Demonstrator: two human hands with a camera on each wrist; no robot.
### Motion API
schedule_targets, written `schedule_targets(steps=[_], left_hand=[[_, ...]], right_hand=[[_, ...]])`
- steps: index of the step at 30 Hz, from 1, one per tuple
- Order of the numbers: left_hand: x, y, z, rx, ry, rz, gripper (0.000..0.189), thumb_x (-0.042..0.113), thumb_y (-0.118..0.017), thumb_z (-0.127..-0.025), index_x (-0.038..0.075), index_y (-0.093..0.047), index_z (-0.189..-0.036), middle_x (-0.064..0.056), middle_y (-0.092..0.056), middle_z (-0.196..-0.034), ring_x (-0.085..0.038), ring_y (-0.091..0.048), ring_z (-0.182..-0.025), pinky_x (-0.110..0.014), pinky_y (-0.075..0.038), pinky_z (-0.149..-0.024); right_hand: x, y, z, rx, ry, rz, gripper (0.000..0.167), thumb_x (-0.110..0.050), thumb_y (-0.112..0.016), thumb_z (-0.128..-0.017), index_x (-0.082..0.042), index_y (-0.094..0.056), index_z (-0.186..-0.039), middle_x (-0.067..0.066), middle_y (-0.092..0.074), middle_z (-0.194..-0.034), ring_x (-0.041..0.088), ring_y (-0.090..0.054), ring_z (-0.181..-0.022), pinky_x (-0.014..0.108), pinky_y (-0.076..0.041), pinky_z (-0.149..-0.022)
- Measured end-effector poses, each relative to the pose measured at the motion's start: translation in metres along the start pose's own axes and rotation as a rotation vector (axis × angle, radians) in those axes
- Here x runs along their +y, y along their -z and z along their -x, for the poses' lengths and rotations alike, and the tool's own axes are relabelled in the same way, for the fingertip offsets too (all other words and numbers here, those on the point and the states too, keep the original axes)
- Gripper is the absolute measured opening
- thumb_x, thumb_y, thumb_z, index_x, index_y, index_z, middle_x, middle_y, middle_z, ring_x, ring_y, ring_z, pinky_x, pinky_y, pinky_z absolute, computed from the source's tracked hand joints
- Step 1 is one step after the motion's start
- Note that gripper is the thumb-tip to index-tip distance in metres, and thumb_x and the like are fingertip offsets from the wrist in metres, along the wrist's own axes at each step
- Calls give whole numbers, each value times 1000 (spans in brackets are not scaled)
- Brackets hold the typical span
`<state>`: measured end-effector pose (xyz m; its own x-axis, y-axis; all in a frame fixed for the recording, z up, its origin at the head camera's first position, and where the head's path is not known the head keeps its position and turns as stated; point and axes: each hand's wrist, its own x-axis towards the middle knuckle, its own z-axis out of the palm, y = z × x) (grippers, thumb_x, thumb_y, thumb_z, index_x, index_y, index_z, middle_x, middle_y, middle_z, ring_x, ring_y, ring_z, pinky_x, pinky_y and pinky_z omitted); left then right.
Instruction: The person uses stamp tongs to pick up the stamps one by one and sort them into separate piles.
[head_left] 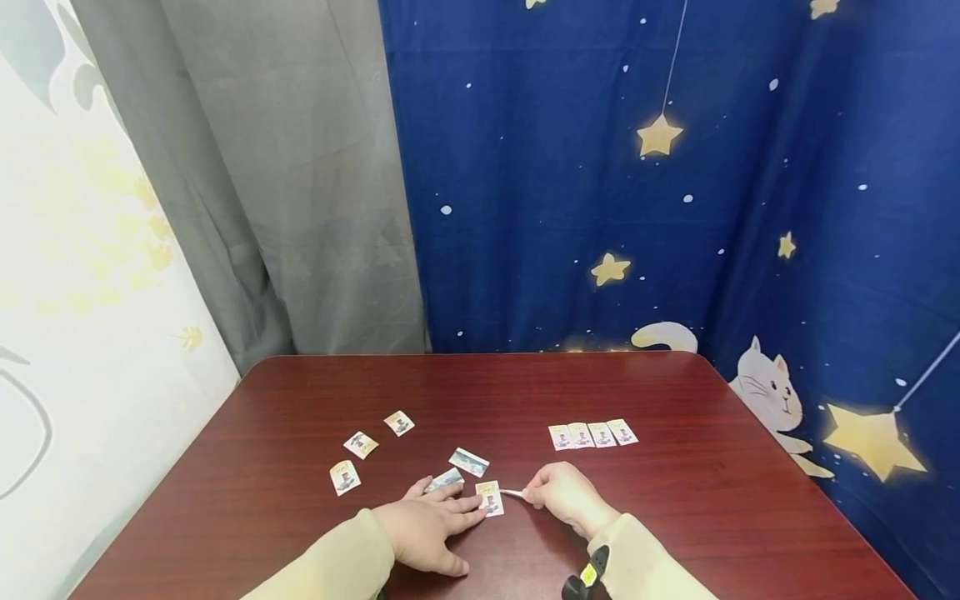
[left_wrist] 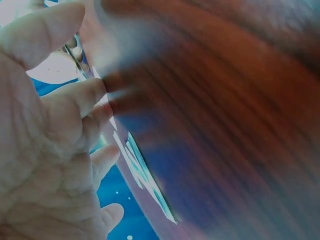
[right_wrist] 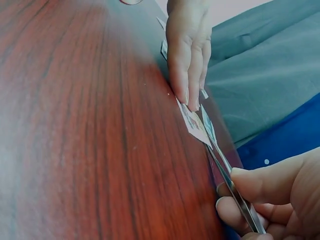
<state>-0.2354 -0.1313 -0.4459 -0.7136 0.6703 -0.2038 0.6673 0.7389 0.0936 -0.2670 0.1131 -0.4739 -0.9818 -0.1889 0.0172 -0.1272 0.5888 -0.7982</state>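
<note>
In the head view my left hand (head_left: 426, 530) lies with its fingers spread straight on the table. Its fingertips touch the edge of a small card (head_left: 491, 496) with a printed figure. My right hand (head_left: 567, 497) pinches a pair of metal tweezers (right_wrist: 240, 200) between thumb and fingers. The tweezers' tips reach the right edge of that card; whether they grip it I cannot tell. Beyond my left fingers lie two bluish-grey cards (head_left: 469, 462), one partly covered by the hand. The left wrist view shows the left palm and fingertips against the cards, partly blurred.
Three loose printed cards (head_left: 346, 477) are scattered at the left on the dark red table (head_left: 465, 392). A neat row of several similar cards (head_left: 591, 435) lies at the right. Grey and blue starry curtains (head_left: 540, 208) hang behind the table's far edge.
</note>
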Motion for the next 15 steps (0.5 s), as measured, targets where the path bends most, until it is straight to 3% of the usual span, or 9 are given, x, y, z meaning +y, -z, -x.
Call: schedule_targets(steps=[15], left_hand=[[3, 6, 1, -11, 8, -25, 71, 60, -61, -82, 33, -43, -145, 20, -36, -149, -19, -26, -142, -56, -19, -110]], right_hand=[[1, -1, 0, 0, 7, 6, 7, -5, -72, -74, -6, -69, -68, -2, -60, -64, 13, -50, -65, 31, -40, -61]])
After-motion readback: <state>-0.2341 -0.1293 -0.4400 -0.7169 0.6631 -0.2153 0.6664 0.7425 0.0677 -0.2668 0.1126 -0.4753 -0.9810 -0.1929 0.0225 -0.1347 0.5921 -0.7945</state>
